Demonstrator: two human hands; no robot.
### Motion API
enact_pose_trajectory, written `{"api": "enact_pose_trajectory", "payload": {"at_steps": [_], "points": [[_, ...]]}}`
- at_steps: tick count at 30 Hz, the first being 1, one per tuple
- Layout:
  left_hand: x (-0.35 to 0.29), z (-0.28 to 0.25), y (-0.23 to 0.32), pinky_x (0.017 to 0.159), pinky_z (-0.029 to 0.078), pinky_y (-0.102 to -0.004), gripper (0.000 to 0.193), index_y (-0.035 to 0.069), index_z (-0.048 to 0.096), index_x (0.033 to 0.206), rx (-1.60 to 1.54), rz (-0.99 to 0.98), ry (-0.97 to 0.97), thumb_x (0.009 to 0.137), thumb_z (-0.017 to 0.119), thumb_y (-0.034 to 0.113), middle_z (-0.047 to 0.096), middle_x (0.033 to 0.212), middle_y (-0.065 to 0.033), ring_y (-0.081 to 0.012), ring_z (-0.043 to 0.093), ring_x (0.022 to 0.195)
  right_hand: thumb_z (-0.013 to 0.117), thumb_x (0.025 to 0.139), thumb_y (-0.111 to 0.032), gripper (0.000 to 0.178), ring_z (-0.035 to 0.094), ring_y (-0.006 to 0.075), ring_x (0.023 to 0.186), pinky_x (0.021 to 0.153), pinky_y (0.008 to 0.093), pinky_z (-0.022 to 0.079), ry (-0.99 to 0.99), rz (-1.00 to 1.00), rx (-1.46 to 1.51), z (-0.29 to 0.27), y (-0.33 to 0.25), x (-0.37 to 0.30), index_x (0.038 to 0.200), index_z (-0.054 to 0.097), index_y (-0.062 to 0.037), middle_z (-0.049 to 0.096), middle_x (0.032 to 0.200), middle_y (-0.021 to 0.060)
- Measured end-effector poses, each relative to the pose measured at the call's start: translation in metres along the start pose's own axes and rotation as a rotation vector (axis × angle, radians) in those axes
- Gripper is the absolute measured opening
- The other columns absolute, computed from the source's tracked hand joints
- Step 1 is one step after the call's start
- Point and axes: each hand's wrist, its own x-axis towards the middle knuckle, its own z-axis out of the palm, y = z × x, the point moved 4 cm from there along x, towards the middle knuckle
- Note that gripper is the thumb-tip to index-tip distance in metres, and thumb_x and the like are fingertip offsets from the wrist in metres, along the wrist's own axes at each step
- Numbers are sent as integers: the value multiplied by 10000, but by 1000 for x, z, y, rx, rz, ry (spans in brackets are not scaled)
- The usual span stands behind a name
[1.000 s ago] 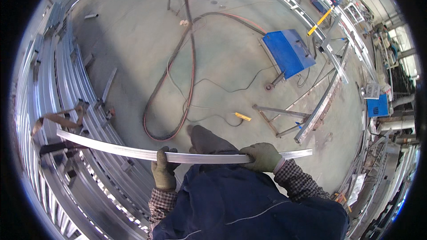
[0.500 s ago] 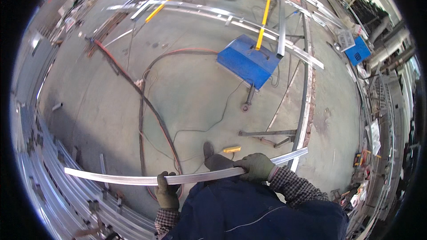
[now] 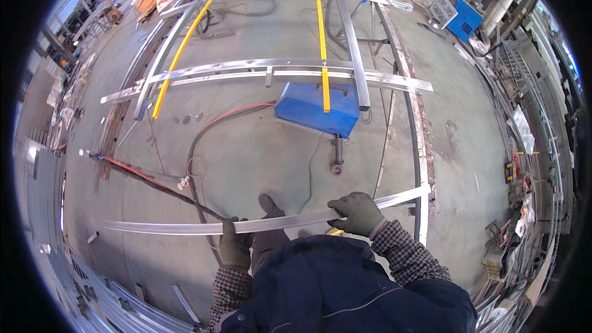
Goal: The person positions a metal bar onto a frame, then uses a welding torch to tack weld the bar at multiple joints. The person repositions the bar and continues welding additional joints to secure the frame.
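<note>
A long silvery metal bar (image 3: 290, 222) lies crosswise in front of my body, gripped in both gloved hands. My left hand (image 3: 235, 248), in a dark green glove, is closed round it left of the middle. My right hand (image 3: 356, 213) grips it further right, its fingers over the top. The bar's left end stretches over the floor, and its right end reaches above a long floor rail (image 3: 419, 169). Ahead, a frame of metal tubes (image 3: 222, 73) carries two yellow bars (image 3: 185, 55). A dark angle grinder (image 3: 337, 159) lies by a blue metal box (image 3: 308, 113).
A dark and red hose (image 3: 151, 182) crosses the floor on the left, with a thin cable (image 3: 311, 179) nearer the middle. Stacked metal profiles (image 3: 92, 299) lie at lower left. Scrap and tools (image 3: 521, 209) line the right side, beyond a blue box (image 3: 464, 21).
My view has tilted up and forward, showing more of the tube frame ahead. A foot has shifted leftward in view. Both hands still hold the bar, whose right end now appears higher.
</note>
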Motion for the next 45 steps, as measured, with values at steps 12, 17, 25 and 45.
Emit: {"api": "enact_pose_trajectory", "payload": {"at_steps": [12,17,25,45], "points": [[252,76,100,940,610,-445,436,130,672,1222,-140,-109,-177,1006,783,492,742,1141,-52,-236,718,1105,814,907,-286,434,712,356,1165,1066,470,541,464,262,114,-93,44,124,1281,739,-78,763,1230,149],[308,102,125,953,619,-425,439,142,680,1216,-59,-177,-174,1000,783,510,760,1165,-63,-226,731,1122,782,937,-219,364,722,398,1177,1049,468,569,831,645,233,-120,93,102,1237,746,-15,761,1233,230],[338,113,139,1009,612,-450,477,113,650,1263,-83,-193,-146,1008,778,496,738,1189,-80,-256,712,1166,752,984,-262,426,740,341,1204,1051,423,572,963,836,341,-139,178,119,1296,735,28,772,1253,233],[314,119,92,1171,478,-460,614,7,538,1401,-126,-340,-110,1049,733,471,616,1382,-200,-343,592,1290,657,1102,-252,450,687,235,1233,1063,341,531,697,823,575,-172,322,241,1461,627,18,714,1376,175]]}}
